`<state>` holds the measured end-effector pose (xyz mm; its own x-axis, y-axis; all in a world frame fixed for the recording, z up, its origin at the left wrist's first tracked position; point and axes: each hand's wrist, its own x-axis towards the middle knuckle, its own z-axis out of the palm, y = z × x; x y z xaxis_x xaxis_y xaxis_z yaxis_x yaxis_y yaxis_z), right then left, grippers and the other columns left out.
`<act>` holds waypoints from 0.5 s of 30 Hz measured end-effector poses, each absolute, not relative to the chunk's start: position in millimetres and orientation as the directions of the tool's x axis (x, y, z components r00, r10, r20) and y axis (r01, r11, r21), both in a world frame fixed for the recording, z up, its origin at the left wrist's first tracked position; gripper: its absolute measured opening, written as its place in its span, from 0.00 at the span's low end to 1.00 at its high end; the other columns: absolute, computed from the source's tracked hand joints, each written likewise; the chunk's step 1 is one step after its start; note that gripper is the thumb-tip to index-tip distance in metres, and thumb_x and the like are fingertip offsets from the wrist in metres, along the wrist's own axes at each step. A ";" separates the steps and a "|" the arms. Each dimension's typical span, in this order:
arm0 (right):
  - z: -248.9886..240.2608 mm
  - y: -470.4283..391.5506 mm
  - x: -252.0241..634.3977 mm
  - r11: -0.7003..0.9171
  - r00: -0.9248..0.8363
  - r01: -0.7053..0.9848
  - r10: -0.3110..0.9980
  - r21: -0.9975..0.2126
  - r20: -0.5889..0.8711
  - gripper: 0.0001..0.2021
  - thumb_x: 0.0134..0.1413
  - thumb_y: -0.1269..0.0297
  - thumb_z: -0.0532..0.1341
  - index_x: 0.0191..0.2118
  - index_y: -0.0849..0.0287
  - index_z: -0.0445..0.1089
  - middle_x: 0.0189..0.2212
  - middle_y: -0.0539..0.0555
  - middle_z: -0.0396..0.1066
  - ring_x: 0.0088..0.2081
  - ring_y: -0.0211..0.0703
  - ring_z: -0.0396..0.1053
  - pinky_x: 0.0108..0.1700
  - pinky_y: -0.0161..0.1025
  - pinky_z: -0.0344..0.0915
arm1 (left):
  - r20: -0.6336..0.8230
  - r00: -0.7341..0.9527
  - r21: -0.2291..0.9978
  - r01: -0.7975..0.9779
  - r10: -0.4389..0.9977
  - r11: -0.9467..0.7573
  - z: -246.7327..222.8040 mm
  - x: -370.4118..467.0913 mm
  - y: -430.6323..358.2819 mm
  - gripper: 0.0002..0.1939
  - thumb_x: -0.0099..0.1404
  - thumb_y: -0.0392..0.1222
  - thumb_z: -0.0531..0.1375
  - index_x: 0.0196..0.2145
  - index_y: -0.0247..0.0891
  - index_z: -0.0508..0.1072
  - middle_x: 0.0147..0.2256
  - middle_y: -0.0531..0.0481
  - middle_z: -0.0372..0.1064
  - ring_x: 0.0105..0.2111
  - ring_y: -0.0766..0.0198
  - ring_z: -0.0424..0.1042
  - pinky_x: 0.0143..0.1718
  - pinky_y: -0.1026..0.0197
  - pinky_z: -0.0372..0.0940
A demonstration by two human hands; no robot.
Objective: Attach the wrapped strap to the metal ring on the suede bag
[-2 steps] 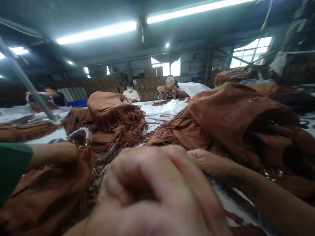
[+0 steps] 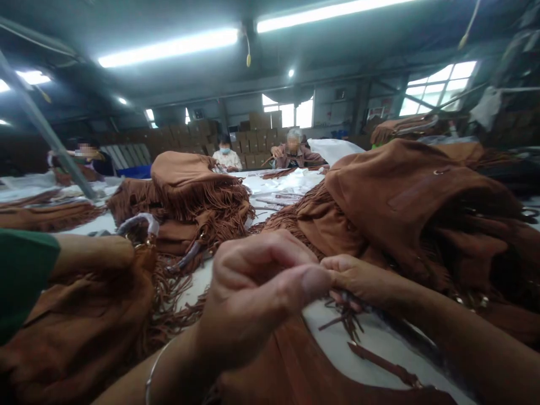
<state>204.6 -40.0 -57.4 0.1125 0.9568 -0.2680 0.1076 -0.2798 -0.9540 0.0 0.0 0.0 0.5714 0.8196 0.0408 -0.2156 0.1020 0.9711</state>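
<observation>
Left hand [image 2: 257,292] and right hand [image 2: 358,281] meet fingertip to fingertip, pinching brown fringe strands [image 2: 343,320] above white table [image 2: 333,343]. Fringed suede bag piles [image 2: 405,202] around.

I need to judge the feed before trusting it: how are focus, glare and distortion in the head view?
Head view: the left hand is close and soft-edged; the right hand is sharper; the ceiling tube lights and windows blow out white; edges bend with wide-angle distortion; the suede fringe bags are evenly lit.

Left hand [image 2: 257,292] blurred, close to lens; hides what fingers pinch; bag [image 2: 304,377] cut by bottom edge.
</observation>
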 end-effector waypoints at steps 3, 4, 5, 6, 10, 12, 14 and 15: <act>-63.8 -24.4 209.2 -0.286 0.159 0.242 0.954 -0.927 -0.252 0.14 0.42 0.63 0.66 0.20 0.60 0.60 0.10 0.43 0.58 0.12 0.27 0.49 0.14 0.27 0.41 | 0.254 0.617 0.946 0.001 0.745 -0.324 -40.9 24.6 45.5 0.13 0.51 0.48 0.64 0.25 0.34 0.71 0.22 0.53 0.64 0.23 0.69 0.62 0.24 0.66 0.56; -66.2 -19.3 209.6 -0.272 0.192 0.268 0.955 -0.924 -0.226 0.14 0.41 0.63 0.66 0.20 0.59 0.58 0.10 0.41 0.56 0.13 0.27 0.48 0.15 0.28 0.41 | 0.210 0.670 0.888 0.174 0.712 -0.426 -56.5 29.9 62.2 0.12 0.55 0.47 0.60 0.29 0.34 0.71 0.24 0.52 0.66 0.24 0.68 0.63 0.25 0.66 0.57; -68.7 -14.9 209.6 -0.256 0.223 0.292 0.955 -0.922 -0.194 0.15 0.41 0.63 0.65 0.20 0.58 0.57 0.11 0.41 0.54 0.14 0.28 0.48 0.16 0.28 0.42 | 0.151 0.713 0.813 0.305 0.685 -0.495 -71.4 33.4 77.2 0.12 0.58 0.46 0.57 0.32 0.34 0.71 0.27 0.51 0.67 0.25 0.68 0.64 0.26 0.66 0.58; -71.6 -11.5 209.6 -0.241 0.246 0.315 0.955 -0.918 -0.166 0.14 0.40 0.63 0.65 0.21 0.57 0.56 0.12 0.41 0.54 0.15 0.29 0.49 0.17 0.29 0.43 | 0.122 0.738 0.782 0.341 0.664 -0.522 -84.4 35.0 89.3 0.12 0.58 0.46 0.57 0.32 0.34 0.72 0.28 0.51 0.68 0.27 0.67 0.65 0.26 0.66 0.59; -87.2 -8.8 212.7 -0.190 0.314 0.447 0.948 -0.874 -0.045 0.11 0.37 0.65 0.64 0.21 0.57 0.58 0.16 0.44 0.59 0.20 0.33 0.56 0.21 0.31 0.50 | 0.089 0.829 0.702 0.342 0.553 -0.625 -111.5 34.1 105.8 0.17 0.50 0.49 0.64 0.37 0.38 0.73 0.34 0.51 0.71 0.33 0.62 0.68 0.33 0.63 0.62; -95.8 -11.4 216.0 -0.168 0.334 0.573 0.942 -0.802 0.042 0.09 0.38 0.64 0.63 0.21 0.57 0.60 0.17 0.46 0.61 0.22 0.36 0.58 0.23 0.32 0.52 | 0.147 0.878 0.542 0.313 0.455 -0.780 -114.8 35.4 102.8 0.19 0.49 0.47 0.65 0.40 0.39 0.71 0.38 0.49 0.70 0.38 0.58 0.68 0.38 0.60 0.63; -102.4 -14.0 218.3 -0.152 0.329 0.679 0.937 -0.718 0.113 0.08 0.40 0.62 0.61 0.21 0.57 0.61 0.18 0.47 0.62 0.22 0.38 0.60 0.23 0.34 0.53 | 0.189 0.904 0.355 0.301 0.383 -0.885 -118.0 39.0 99.5 0.17 0.51 0.43 0.63 0.40 0.39 0.70 0.39 0.48 0.70 0.40 0.56 0.67 0.41 0.58 0.63; -104.4 -14.9 218.8 -0.149 0.325 0.709 0.936 -0.689 0.132 0.09 0.42 0.60 0.60 0.21 0.57 0.61 0.18 0.47 0.63 0.22 0.38 0.60 0.24 0.34 0.53 | 0.202 0.904 0.301 0.310 0.378 -0.902 -120.2 41.3 98.5 0.16 0.52 0.41 0.61 0.40 0.38 0.70 0.38 0.47 0.70 0.39 0.56 0.68 0.40 0.57 0.63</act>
